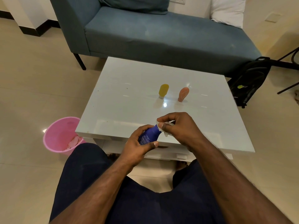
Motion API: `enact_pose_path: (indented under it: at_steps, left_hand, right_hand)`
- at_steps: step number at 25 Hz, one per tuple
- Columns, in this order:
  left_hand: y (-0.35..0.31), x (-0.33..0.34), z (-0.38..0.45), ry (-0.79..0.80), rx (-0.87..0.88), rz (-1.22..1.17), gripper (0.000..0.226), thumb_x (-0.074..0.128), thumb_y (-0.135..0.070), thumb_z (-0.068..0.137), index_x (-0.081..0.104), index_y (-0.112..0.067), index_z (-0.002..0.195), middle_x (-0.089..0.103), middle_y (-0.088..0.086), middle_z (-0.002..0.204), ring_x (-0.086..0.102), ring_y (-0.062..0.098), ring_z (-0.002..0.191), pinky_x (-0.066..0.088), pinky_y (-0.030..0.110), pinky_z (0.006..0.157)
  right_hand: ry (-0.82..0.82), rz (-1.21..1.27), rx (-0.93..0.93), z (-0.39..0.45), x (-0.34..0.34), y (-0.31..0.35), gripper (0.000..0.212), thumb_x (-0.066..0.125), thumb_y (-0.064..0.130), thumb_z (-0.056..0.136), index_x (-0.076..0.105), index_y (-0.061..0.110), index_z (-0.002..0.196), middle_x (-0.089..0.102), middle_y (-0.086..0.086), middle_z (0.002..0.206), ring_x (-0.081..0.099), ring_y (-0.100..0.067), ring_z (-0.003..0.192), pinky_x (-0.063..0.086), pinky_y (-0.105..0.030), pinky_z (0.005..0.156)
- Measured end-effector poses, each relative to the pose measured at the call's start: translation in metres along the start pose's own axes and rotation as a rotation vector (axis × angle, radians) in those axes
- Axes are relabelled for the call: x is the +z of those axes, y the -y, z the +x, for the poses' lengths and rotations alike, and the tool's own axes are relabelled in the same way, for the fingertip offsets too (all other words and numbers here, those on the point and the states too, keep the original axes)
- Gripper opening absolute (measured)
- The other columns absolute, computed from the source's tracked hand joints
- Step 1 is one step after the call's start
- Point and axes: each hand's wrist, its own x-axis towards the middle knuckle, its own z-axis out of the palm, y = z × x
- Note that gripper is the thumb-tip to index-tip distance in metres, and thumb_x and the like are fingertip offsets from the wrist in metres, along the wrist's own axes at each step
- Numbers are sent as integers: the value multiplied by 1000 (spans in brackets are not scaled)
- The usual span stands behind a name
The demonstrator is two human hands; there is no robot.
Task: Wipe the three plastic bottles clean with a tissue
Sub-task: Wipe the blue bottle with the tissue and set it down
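Observation:
My left hand (137, 145) grips a blue plastic bottle (149, 134) over the near edge of the white table (123, 88). My right hand (179, 128) pinches a crumpled white tissue (165, 129) against the bottle's upper end. A yellow bottle (163, 91) and an orange-pink bottle (183, 94) stand cap-down, side by side, at the middle of the table, well beyond both hands.
A pink waste bin (62, 135) with used tissue inside stands on the floor left of the table. A blue sofa (161, 34) runs behind the table. A black backpack (249, 81) leans at the right. My knees sit under the table's near edge.

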Motion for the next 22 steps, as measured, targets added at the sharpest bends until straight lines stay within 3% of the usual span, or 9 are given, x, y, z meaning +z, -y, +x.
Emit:
enact_pose_path:
  at_steps: [2, 7, 11, 14, 18, 22]
  left_hand:
    - [1, 0, 0, 10, 1, -9, 57, 86, -24, 78, 60, -39, 127, 60, -7, 127, 61, 14, 112, 58, 35, 95]
    - [2, 1, -2, 19, 62, 33, 56, 87, -27, 74, 63, -45, 121, 62, -9, 123, 63, 14, 109, 59, 40, 94]
    - [3, 0, 0, 11, 15, 22, 57, 87, -29, 76, 62, -41, 125, 61, -8, 124, 62, 13, 110, 57, 43, 97]
    - [3, -1, -1, 28, 0, 8, 56, 86, -26, 78, 61, -43, 124, 61, -10, 124, 62, 11, 110, 58, 41, 96]
    - [2, 1, -2, 33, 14, 22, 56, 85, -23, 79, 60, -43, 125, 60, -9, 125, 62, 12, 110, 58, 37, 95]
    - [2, 0, 0, 34, -32, -17, 57, 84, -26, 81, 59, -40, 130, 62, -10, 123, 63, 15, 109, 58, 29, 88]
  right_hand:
    - [27, -3, -1, -2, 0, 0, 18, 73, 28, 81, 72, 26, 99, 69, 8, 101, 64, -12, 89, 56, -34, 79]
    - [-19, 87, 72, -1, -1, -3, 4, 71, 19, 84, 72, 18, 87, 69, 4, 85, 64, -17, 83, 56, -34, 71]
    - [27, 38, 30, -5, -1, -2, 10, 70, 23, 85, 72, 26, 94, 68, 9, 92, 66, -13, 78, 56, -27, 71]
    - [18, -4, 15, -4, -2, 0, 13, 72, 24, 83, 73, 25, 96, 69, 8, 97, 66, -13, 82, 55, -29, 74]
    - [-14, 54, 75, -2, -3, 0, 5, 71, 21, 84, 73, 20, 88, 69, 5, 88, 65, -17, 84, 56, -31, 70]
    - [-186, -133, -36, -11, 13, 8, 10, 64, 20, 89, 72, 20, 94, 68, 7, 94, 61, -9, 84, 51, -27, 80]
